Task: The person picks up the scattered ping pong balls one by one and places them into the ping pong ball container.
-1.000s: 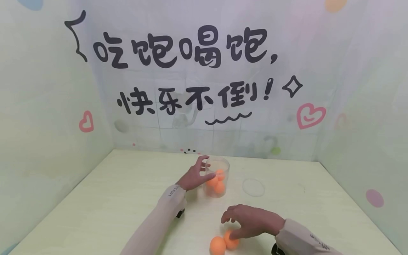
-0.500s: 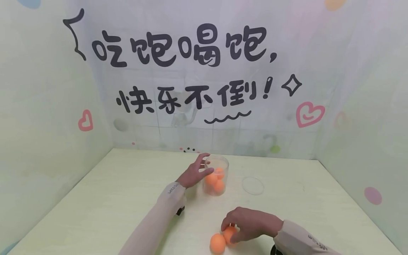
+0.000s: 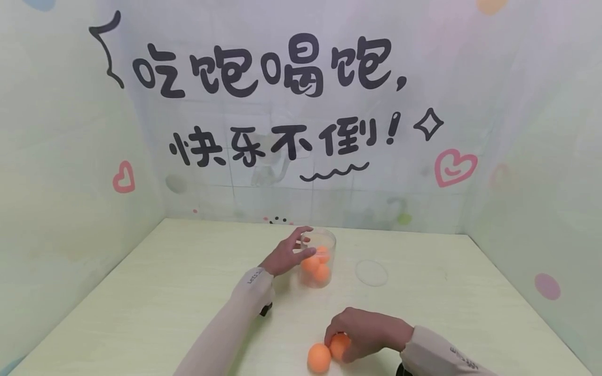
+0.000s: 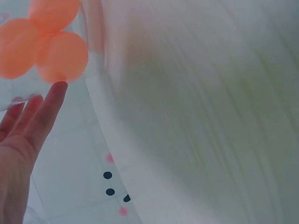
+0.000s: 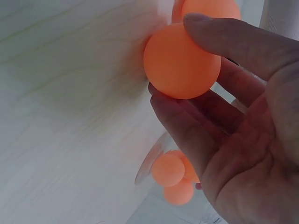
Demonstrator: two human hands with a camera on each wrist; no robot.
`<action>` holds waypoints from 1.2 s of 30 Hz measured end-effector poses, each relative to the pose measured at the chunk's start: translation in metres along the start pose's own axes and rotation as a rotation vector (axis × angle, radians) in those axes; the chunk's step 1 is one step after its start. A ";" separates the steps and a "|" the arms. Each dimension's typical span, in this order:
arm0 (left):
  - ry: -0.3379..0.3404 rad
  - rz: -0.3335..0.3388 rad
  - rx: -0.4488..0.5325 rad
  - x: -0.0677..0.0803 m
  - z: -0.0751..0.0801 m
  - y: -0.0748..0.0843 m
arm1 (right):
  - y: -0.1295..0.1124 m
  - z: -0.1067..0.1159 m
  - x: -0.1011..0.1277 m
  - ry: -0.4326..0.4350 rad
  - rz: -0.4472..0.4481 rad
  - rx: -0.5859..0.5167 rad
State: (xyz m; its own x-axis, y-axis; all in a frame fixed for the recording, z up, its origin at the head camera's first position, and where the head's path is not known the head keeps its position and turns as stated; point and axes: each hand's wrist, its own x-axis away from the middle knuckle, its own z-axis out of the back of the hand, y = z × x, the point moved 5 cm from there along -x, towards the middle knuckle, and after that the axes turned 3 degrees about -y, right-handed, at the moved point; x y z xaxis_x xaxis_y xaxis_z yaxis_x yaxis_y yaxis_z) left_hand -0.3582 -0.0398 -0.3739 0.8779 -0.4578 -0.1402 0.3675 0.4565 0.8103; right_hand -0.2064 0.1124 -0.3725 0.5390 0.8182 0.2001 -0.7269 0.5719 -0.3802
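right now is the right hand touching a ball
Touching. The right wrist view shows the right hand pinching an orange ball, thumb on top and fingers beneath it.

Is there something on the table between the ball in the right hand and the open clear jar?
Nothing visible: the table between the pinched ball in the right hand and the jar is bare. The second ball lies nearer.

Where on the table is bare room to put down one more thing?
Free: the table left of the left hand, and right of the clear lid. Crowded: between the clear jar and the right hand with its orange balls.
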 end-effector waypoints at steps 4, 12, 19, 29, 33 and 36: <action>0.008 0.004 -0.003 0.000 -0.001 -0.001 | 0.000 0.000 0.000 0.003 -0.018 -0.003; 0.012 0.006 0.005 0.000 -0.003 -0.002 | -0.001 -0.001 0.002 0.006 -0.036 0.005; 0.009 0.010 0.037 0.001 -0.001 -0.001 | 0.000 -0.001 0.003 0.026 -0.028 0.004; 0.007 0.026 0.094 0.002 -0.003 -0.002 | 0.000 -0.002 0.003 0.048 -0.007 0.040; 0.009 0.026 0.128 0.001 -0.002 -0.004 | 0.000 -0.002 0.003 0.038 -0.023 0.029; 0.009 0.030 0.142 0.001 -0.002 -0.005 | 0.000 -0.002 0.003 0.029 -0.018 0.019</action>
State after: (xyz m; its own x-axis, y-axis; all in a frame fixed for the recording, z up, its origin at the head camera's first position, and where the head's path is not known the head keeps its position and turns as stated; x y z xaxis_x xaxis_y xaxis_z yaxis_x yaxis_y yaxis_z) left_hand -0.3581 -0.0409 -0.3794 0.8909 -0.4382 -0.1198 0.2947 0.3566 0.8866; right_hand -0.2033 0.1146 -0.3738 0.5640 0.8057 0.1808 -0.7247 0.5880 -0.3594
